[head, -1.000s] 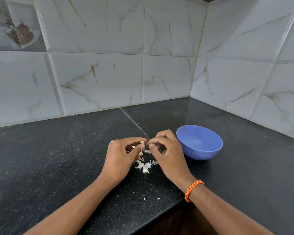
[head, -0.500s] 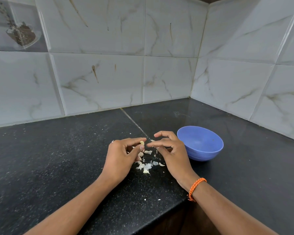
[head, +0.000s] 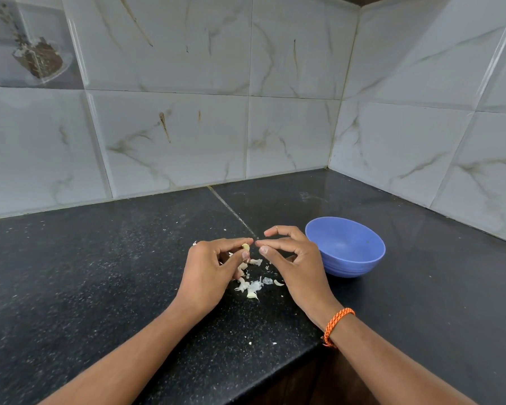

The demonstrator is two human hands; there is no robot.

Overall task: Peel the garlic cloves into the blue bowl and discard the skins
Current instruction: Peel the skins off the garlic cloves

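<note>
My left hand [head: 209, 270] pinches a small pale garlic clove [head: 245, 247] between thumb and forefinger, just above the black counter. My right hand [head: 292, 258] hovers beside it with fingers loosely curled and holds nothing; its fingertips lie a short gap from the clove. Beneath and between the hands lies a small heap of white garlic skins [head: 253, 285] with a few cloves among them. The blue bowl [head: 345, 249] stands just right of my right hand, and its inside looks bare.
The black speckled counter [head: 100, 273] runs into a tiled corner at the back right. Its front edge [head: 275, 372] cuts across below my right wrist. Tiny skin crumbs [head: 250, 343] lie near that edge.
My right hand has drawn back from the clove and spread its fingers; more skin flakes lie on the counter. The left hand keeps the clove in place.
</note>
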